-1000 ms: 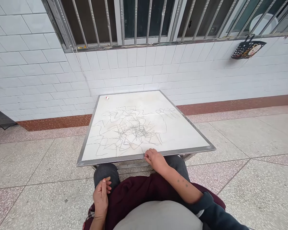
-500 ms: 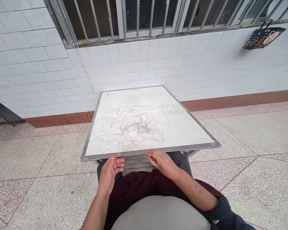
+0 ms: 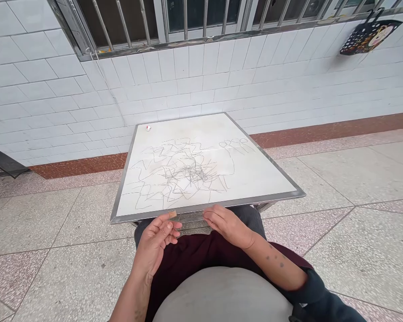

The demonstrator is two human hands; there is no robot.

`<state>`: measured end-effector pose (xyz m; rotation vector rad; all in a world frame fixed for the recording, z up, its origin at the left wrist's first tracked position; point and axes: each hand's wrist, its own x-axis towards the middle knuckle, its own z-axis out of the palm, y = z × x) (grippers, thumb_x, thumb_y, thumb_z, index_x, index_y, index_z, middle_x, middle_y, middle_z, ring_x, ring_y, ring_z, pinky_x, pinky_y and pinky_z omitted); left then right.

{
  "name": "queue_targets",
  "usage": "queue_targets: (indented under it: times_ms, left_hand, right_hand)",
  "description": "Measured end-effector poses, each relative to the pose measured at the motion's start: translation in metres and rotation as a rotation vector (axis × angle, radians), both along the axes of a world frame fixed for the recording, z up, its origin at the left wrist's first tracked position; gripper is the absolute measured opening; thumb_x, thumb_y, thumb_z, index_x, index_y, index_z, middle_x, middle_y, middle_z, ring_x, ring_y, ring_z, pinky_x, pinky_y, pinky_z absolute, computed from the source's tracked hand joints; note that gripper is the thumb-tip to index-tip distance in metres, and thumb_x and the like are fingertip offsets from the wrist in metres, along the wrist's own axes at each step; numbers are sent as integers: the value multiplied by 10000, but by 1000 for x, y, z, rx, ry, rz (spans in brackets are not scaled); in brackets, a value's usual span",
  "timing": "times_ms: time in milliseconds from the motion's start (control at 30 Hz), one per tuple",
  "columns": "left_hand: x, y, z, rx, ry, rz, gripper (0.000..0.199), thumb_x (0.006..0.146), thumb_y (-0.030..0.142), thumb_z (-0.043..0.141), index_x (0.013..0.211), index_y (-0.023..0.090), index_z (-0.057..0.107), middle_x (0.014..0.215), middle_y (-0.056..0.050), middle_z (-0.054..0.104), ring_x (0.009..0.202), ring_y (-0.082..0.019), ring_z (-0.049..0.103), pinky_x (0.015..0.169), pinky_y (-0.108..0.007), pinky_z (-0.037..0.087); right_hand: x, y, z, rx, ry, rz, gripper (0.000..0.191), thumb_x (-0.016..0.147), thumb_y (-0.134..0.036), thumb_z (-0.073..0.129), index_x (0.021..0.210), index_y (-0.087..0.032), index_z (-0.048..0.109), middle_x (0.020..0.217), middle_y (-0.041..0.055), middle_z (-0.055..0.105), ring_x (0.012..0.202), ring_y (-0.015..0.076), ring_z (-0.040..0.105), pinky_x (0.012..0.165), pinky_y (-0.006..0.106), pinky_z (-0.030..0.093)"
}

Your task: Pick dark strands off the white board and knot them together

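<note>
A low table (image 3: 290,193) with a metal rim and a white top stands in front of my knees. A tangle of thin dark strands (image 3: 184,174) lies spread over its middle. My left hand (image 3: 157,241) is raised palm-up just below the table's front edge, with a tan plaster (image 3: 172,214) on one fingertip. Its fingers curl around a fine strand (image 3: 173,229). My right hand (image 3: 226,223) hovers beside it at the front edge, fingertips drawn together. Whether they pinch anything is too fine to see.
A small red-and-white object (image 3: 148,128) lies at the table's far left corner. Behind the table is a white tiled wall with a barred window (image 3: 201,18). A dark perforated basket (image 3: 369,33) hangs at the upper right. Terrazzo floor (image 3: 356,179) surrounds the table.
My left hand rose from my thigh to the table's front edge and turned palm-up. My right hand drew back slightly off the rim toward it.
</note>
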<state>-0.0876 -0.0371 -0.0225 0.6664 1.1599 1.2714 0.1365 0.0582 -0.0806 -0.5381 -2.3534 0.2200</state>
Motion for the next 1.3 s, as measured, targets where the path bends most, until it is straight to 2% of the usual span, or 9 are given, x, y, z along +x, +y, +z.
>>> queue_targets:
  times_ms: [100,300,433,533,633,733,900,1100,1300]
  left_hand:
    - [1,-3,6,-19,54,10,432,692,256,766,1100,172,651,858,-63,708,630,-91,562,582,-200,444]
    - [6,-1,8,-33,-19,6,426,695,238,768,1098,171,647,854,-62,701,612,-75,541,578,-188,432]
    - [5,2,9,-25,-63,0,414,702,238,767,1096,188,653,871,-51,694,643,-81,556,621,-201,443]
    - [4,2,13,27,-29,-98,497,699,215,770,1173,200,618,894,-61,695,706,-112,583,663,-229,451]
    - [4,-1,20,105,52,-232,558,757,228,722,1284,219,537,865,-64,694,692,-126,578,633,-242,444]
    - [8,-3,27,163,101,-269,610,792,248,686,1357,250,454,853,-58,696,650,-128,575,578,-239,441]
    - [22,-3,30,230,73,-109,707,726,216,744,1359,266,435,831,-30,699,667,-144,625,558,-235,492]
    - [39,2,23,352,50,161,672,722,186,749,1322,292,467,732,34,690,708,-143,663,669,-263,548]
    - [48,2,18,392,54,277,647,756,177,724,1336,282,457,755,29,690,724,-132,662,695,-254,550]
  right_hand:
    - [-1,-2,3,-16,-13,-10,174,937,-133,442,1060,-185,553,960,93,634,885,190,576,775,346,511]
    - [-11,-2,20,37,-43,-105,167,939,-192,483,1072,-189,584,762,44,639,683,165,524,647,300,446]
    - [-19,2,34,75,-96,-162,153,943,-223,472,987,-179,612,725,49,623,679,176,495,640,305,412]
    - [-22,2,43,86,-130,-183,177,947,-221,451,932,-168,619,701,49,602,684,178,480,638,301,397]
    - [-23,1,49,80,-127,-176,189,947,-203,441,926,-164,624,687,48,595,675,177,469,639,305,385]
    - [-23,-2,52,53,-91,-172,197,950,-206,435,937,-170,628,682,49,598,673,179,473,641,312,382]
    - [-23,-9,58,-97,36,-148,186,950,-218,440,970,-183,622,778,58,658,724,182,520,662,312,427]
    - [-28,-24,70,-358,174,-115,171,942,-239,471,990,-211,632,824,34,683,754,164,549,675,293,464]
    - [-27,-32,72,-510,232,-61,227,900,-244,542,1118,-233,603,834,34,667,820,176,577,722,312,498]
